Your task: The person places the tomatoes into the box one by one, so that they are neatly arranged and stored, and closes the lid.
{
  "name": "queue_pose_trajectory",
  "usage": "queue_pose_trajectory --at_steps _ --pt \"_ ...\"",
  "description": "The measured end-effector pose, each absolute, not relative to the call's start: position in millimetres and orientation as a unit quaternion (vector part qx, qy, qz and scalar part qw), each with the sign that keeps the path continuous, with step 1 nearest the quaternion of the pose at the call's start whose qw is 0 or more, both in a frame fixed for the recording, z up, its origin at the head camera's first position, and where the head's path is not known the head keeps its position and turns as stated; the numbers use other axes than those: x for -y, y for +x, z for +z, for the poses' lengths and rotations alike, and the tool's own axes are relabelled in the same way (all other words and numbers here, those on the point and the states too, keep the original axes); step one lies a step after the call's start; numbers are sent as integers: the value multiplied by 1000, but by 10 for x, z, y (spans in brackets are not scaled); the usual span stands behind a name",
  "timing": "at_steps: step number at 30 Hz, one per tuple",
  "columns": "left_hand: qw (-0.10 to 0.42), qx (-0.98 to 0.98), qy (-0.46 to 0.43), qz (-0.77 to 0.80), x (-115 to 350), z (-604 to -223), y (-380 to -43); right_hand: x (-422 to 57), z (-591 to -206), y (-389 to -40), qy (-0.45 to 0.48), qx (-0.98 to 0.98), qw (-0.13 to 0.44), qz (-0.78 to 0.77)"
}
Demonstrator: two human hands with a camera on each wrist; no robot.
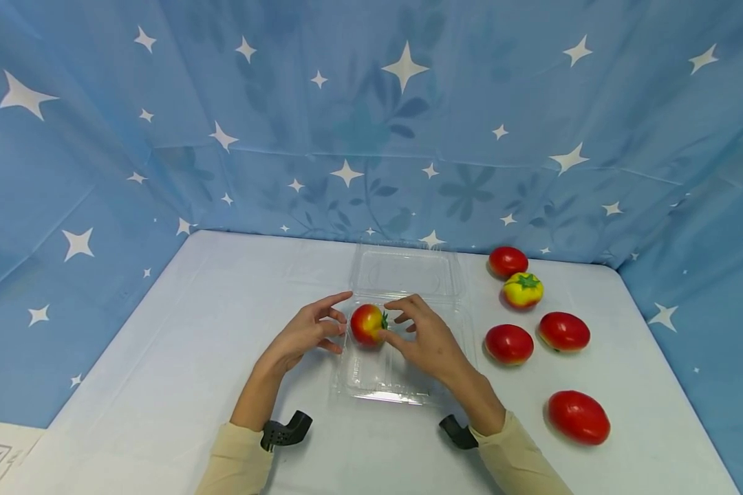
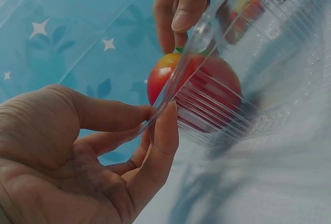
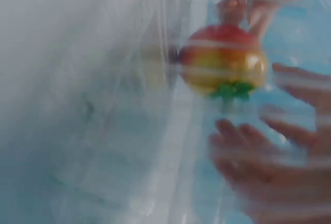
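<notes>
Tomato (image 1: 365, 325) sits in the clear plastic box (image 1: 390, 397) mid-frame, green top (image 1: 384, 321) pointing right, toward the spread right hand (image 1: 430, 338); the left hand (image 1: 302, 335) pinches the box's left edge.

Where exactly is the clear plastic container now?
In the head view, the clear plastic container sits midway across the white table, left of the loose red fruits; the left wrist view shows the left hand pinching its rim beside the tomato inside.

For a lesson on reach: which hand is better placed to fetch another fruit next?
Probably the right hand: it is nearer the loose fruits, while the left hand pinches the clear container's rim.
</notes>
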State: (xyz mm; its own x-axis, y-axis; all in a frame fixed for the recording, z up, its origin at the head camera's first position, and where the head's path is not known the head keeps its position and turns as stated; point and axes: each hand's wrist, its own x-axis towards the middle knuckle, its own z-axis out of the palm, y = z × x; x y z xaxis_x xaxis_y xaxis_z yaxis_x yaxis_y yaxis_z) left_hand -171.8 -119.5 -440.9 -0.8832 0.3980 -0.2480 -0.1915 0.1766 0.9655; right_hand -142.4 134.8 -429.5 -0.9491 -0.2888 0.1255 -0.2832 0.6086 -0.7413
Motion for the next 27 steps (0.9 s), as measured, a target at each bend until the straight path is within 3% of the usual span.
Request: queue_pose_trajectory --at_steps 27 --pt "230 -736 67 633 1194 -4416 -1714 -1874 -4140 -1408 -120 -898 -70 -418"
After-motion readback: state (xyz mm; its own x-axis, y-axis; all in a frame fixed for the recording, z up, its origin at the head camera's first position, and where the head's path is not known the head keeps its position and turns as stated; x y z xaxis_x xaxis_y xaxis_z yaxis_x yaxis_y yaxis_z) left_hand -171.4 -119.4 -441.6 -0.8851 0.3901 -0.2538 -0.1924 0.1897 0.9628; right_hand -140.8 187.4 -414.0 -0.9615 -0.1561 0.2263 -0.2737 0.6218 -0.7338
